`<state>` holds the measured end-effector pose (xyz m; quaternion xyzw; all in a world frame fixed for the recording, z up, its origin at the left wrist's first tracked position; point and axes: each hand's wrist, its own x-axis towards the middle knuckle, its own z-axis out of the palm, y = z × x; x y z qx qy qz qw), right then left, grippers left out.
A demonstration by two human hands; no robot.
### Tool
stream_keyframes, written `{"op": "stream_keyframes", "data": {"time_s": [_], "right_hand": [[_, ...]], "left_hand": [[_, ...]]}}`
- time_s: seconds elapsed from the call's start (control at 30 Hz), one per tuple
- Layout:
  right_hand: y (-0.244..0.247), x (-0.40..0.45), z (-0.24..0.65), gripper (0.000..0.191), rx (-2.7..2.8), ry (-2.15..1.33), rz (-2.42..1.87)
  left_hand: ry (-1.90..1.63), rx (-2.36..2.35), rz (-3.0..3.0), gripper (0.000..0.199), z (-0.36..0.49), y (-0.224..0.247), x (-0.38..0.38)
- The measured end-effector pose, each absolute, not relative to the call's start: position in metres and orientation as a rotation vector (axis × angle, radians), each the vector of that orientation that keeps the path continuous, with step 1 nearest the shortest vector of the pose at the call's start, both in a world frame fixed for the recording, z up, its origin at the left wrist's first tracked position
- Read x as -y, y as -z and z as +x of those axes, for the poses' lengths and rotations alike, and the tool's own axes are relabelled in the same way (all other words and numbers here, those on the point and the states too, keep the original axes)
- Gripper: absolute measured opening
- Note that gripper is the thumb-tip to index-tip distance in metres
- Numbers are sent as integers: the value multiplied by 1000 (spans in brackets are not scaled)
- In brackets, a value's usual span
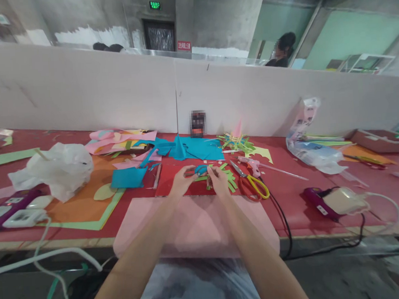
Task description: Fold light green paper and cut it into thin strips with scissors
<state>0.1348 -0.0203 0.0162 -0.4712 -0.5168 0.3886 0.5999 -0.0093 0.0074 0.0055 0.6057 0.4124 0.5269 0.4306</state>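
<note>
Between my two hands, over the red board (165,178), is a small curved piece of blue paper (201,169). The fingers of my left hand (183,178) close on its left end. My right hand (218,180) pinches its right end. Strips of green paper (228,177) lie beside and partly behind my right hand. Just right of them rest scissors (257,186) with yellow and orange handles and a pink glue gun (253,165). Behind my hands are blue paper sheets (202,149) and a blue paper cone (179,148).
A crumpled white plastic bag (62,169) lies on orange paper (78,211) at left. Purple power strips (321,205) with cables sit on both sides. A clear plastic bag (316,153) and a pink tray (381,139) are at right. A white partition (115,91) stands behind.
</note>
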Motion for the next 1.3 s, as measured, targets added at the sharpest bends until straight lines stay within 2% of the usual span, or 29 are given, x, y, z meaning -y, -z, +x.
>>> {"op": "stream_keyframes", "data": {"time_s": [0.07, 0.2, 0.7, 1.03, 1.3], "right_hand": [[-16, 20, 134, 32, 1180, -929, -1064], [-14, 22, 132, 30, 1171, -963, -1054], [-13, 18, 133, 35, 1061, -941, -1032], [-12, 18, 132, 36, 1090, -933, -1040], [-14, 20, 131, 33, 1153, -930, -1058]], "left_hand": [[-1216, -1095, 1566, 25, -10, -5, -6], [-1114, -1135, 1664, 30, -8, -7, -2], [-1125, -993, 1417, 31, -7, -12, 0], [-1037, -967, 1505, 28, -7, -9, -1], [-1149, -972, 1494, 26, -5, -10, -2]]}}
